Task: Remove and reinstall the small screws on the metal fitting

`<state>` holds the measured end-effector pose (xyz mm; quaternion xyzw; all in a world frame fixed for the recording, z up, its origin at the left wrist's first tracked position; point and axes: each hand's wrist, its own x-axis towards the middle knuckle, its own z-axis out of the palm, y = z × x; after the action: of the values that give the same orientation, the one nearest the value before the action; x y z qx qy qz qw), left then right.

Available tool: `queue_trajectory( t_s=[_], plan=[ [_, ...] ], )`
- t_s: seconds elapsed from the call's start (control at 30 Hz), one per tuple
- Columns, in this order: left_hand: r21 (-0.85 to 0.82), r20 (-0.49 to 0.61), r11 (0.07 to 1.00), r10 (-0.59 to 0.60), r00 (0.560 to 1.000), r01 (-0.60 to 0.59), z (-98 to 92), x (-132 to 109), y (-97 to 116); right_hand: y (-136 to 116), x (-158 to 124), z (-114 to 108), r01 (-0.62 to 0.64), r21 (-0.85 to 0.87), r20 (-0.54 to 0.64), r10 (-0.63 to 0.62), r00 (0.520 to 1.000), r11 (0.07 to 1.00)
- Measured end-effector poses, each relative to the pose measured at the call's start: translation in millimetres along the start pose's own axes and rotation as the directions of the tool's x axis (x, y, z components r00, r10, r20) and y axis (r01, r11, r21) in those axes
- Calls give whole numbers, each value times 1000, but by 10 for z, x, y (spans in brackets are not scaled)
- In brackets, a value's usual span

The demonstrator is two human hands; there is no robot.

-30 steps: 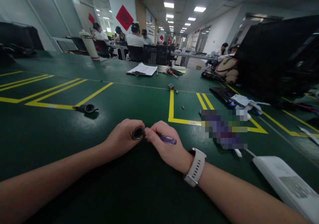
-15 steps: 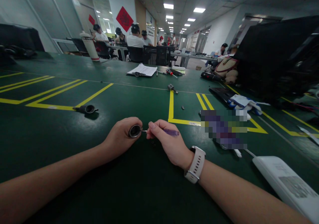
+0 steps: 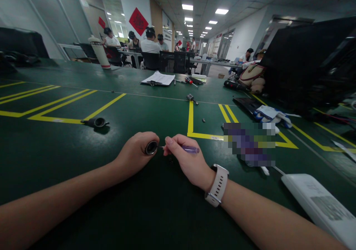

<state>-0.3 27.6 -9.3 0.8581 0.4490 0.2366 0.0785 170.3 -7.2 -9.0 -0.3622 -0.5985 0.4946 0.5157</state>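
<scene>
My left hand (image 3: 135, 153) is closed around a dark cylindrical housing (image 3: 151, 148), whose open, metal-rimmed end faces me. In my right hand (image 3: 187, 163), the fingers pinch a small screwdriver (image 3: 191, 149) with a see-through purple handle. Its thin shaft points left and reaches the right side of the housing; whether the tip sits in a screw is hidden. Just below the shaft, a few tiny dark pieces (image 3: 170, 161) lie on the green table. Farther left rests a black housing with a round opening (image 3: 99, 122).
A metal motor-like part (image 3: 191, 98) and a tiny metal piece (image 3: 203, 120) lie ahead. Beyond are a clipboard (image 3: 158, 78) and a red screwdriver (image 3: 189, 81). Gloves (image 3: 271, 114), a blurred purple item (image 3: 244, 144) and a white device (image 3: 317, 201) are at right. Several people sit farther off.
The housing in my left hand has turned slightly and its open end shows at a different tilt. Both hands stay almost in place, with the screwdriver still against the housing's side.
</scene>
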Motion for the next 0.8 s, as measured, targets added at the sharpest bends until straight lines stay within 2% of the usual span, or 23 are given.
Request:
queue_trajectory(
  t_s=[0.1, 0.27, 0.37, 0.47, 0.63, 0.8],
  plan=[
    [29, 6, 999, 21, 1000, -22, -3, -5, -4, 18, 12, 1, -30, 17, 13, 30, 999, 999],
    [-35, -25, 998, 57, 998, -58, 13, -7, -49, 60, 49, 21, -114, 272, 12, 115, 993, 955],
    [-71, -13, 993, 94, 996, -94, 24, -2, -69, 48, 54, 24, -159, 353, 43, 154, 987, 922],
    [-66, -3, 994, 92, 996, -92, 24, 4, -64, 36, 44, 13, -118, 315, 16, 119, 993, 942],
    [21, 14, 998, 55, 998, -55, 4, 7, -17, 60, 18, -12, 8, 104, -25, -5, 1000, 995],
    [29, 33, 996, 78, 996, -79, -11, -1, 3, 54, 29, -7, -64, 143, 21, 62, 998, 988]
  ],
)
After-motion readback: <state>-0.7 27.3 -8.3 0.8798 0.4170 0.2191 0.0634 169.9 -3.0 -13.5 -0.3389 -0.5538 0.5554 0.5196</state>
